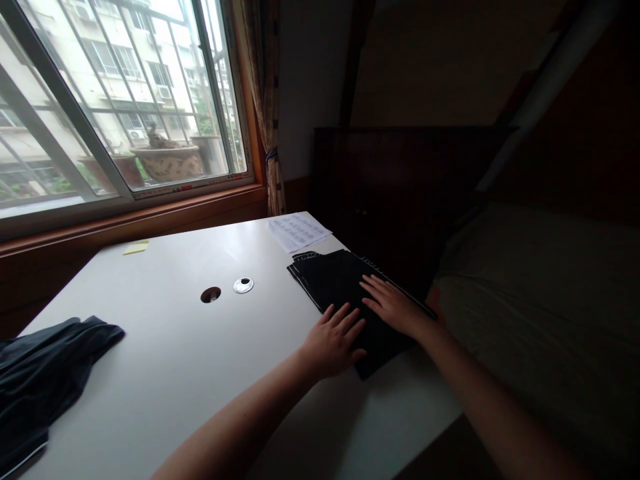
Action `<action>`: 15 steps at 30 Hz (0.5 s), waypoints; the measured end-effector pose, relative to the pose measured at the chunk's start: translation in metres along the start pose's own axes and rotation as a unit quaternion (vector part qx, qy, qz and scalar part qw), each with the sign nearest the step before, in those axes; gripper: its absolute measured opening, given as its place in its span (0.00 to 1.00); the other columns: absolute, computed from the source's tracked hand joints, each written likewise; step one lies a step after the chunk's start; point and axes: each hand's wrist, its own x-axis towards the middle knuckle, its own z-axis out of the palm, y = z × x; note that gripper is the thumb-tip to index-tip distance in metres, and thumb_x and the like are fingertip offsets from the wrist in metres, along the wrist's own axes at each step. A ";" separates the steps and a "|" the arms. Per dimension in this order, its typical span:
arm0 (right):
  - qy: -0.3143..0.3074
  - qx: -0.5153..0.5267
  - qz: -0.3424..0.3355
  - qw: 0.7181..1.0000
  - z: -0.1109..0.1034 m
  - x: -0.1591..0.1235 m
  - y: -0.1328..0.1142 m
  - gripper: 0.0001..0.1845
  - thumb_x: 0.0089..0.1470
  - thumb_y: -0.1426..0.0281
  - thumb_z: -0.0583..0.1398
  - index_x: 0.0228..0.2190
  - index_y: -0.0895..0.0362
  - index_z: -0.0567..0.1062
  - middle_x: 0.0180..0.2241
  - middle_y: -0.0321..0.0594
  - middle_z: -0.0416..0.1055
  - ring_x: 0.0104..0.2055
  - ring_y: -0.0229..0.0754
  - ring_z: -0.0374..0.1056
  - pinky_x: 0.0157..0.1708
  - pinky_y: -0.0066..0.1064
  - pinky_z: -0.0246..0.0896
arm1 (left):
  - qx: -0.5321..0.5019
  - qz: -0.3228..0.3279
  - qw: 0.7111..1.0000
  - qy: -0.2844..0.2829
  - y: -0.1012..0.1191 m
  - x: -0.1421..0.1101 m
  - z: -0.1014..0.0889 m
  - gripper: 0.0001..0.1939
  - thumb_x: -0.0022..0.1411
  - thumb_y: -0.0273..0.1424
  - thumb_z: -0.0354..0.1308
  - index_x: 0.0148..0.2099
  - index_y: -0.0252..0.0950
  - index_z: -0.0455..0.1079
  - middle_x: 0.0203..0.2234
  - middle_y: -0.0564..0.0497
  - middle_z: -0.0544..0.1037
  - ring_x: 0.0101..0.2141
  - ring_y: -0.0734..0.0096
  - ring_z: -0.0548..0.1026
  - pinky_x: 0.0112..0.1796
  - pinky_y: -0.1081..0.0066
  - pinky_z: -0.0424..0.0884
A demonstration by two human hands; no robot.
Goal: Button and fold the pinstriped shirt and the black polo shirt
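A folded black garment (333,273) with thin white edging lies flat at the right side of the white table. On its near left part rests my left hand (336,339), palm down with the fingers spread. My right hand (393,305) lies flat on the garment farther right, fingers stretched toward the far side. Neither hand grips the cloth. What sort of garment it is, I cannot tell from its folded shape.
Printed papers (299,231) lie just beyond the garment. A dark crumpled cloth (55,373) covers the table's left edge. The white table (165,333) has a cable hole (211,295), a round silver cap (243,285) and yellow notes (136,247). A bed (540,300) stands to the right.
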 end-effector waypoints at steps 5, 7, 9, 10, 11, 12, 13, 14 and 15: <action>0.000 0.022 0.028 0.999 0.022 -0.012 0.015 0.31 0.67 0.53 0.49 0.63 0.55 0.66 0.67 0.46 0.57 0.71 0.52 0.48 0.68 0.52 0.47 | 0.026 0.005 1.000 0.005 0.005 -0.019 0.008 0.34 0.72 0.48 0.46 0.72 0.39 0.51 0.70 0.43 0.53 0.70 0.51 0.47 0.65 0.48 0.51; 0.010 0.025 0.045 0.999 0.024 -0.015 0.019 0.32 0.67 0.52 0.49 0.64 0.55 0.65 0.68 0.46 0.55 0.72 0.52 0.46 0.68 0.51 0.46 | 0.029 0.006 1.000 0.002 0.008 -0.022 0.005 0.34 0.71 0.49 0.46 0.72 0.39 0.51 0.70 0.42 0.53 0.70 0.50 0.47 0.65 0.48 0.51; 0.013 0.023 0.069 0.997 0.025 -0.016 0.021 0.33 0.66 0.50 0.49 0.65 0.54 0.63 0.69 0.45 0.52 0.72 0.52 0.43 0.69 0.51 0.45 | 0.027 0.003 1.000 -0.004 0.012 -0.025 0.002 0.35 0.71 0.50 0.46 0.72 0.40 0.51 0.71 0.42 0.52 0.70 0.50 0.47 0.65 0.49 0.53; 0.011 0.020 0.081 0.996 0.025 -0.017 0.020 0.34 0.66 0.50 0.48 0.65 0.54 0.63 0.70 0.45 0.51 0.72 0.52 0.43 0.69 0.51 0.45 | 0.025 0.000 1.000 -0.008 0.013 -0.027 0.001 0.35 0.71 0.50 0.46 0.72 0.40 0.51 0.71 0.42 0.52 0.70 0.50 0.47 0.65 0.50 0.54; 0.006 0.014 0.090 0.996 0.025 -0.017 0.019 0.35 0.66 0.49 0.48 0.65 0.55 0.62 0.70 0.45 0.49 0.73 0.52 0.42 0.69 0.50 0.45 | 0.022 -0.002 1.000 -0.011 0.014 -0.029 -0.001 0.36 0.70 0.51 0.46 0.72 0.40 0.51 0.71 0.42 0.51 0.70 0.50 0.47 0.64 0.50 0.55; -0.001 0.005 0.099 0.995 0.024 -0.017 0.018 0.36 0.66 0.49 0.48 0.66 0.56 0.61 0.71 0.45 0.48 0.73 0.53 0.42 0.69 0.51 0.45 | 0.017 -0.003 1.000 -0.015 0.014 -0.033 -0.002 0.36 0.70 0.52 0.46 0.72 0.40 0.51 0.71 0.42 0.50 0.70 0.50 0.46 0.64 0.50 0.55; -0.007 -0.006 0.107 0.994 0.024 -0.017 0.015 0.36 0.65 0.49 0.48 0.66 0.56 0.61 0.71 0.45 0.47 0.73 0.54 0.42 0.69 0.52 0.44 | 0.013 -0.002 1.000 -0.020 0.015 -0.037 -0.004 0.36 0.70 0.53 0.45 0.72 0.40 0.50 0.71 0.43 0.50 0.70 0.49 0.46 0.64 0.49 0.56; -0.013 -0.019 0.113 0.993 0.022 -0.017 0.012 0.37 0.65 0.49 0.49 0.66 0.57 0.61 0.71 0.46 0.47 0.73 0.55 0.42 0.68 0.54 0.44 | 0.007 0.001 1.000 -0.026 0.014 -0.043 -0.005 0.36 0.70 0.53 0.45 0.72 0.41 0.50 0.71 0.43 0.50 0.70 0.49 0.46 0.64 0.48 0.56; -0.021 -0.035 0.119 0.992 0.021 -0.016 0.009 0.37 0.65 0.48 0.49 0.66 0.58 0.61 0.71 0.46 0.47 0.72 0.57 0.42 0.68 0.57 0.43 | 0.002 0.006 0.999 -0.033 0.014 -0.049 -0.007 0.36 0.70 0.53 0.44 0.72 0.41 0.50 0.71 0.43 0.50 0.70 0.48 0.46 0.63 0.47 0.56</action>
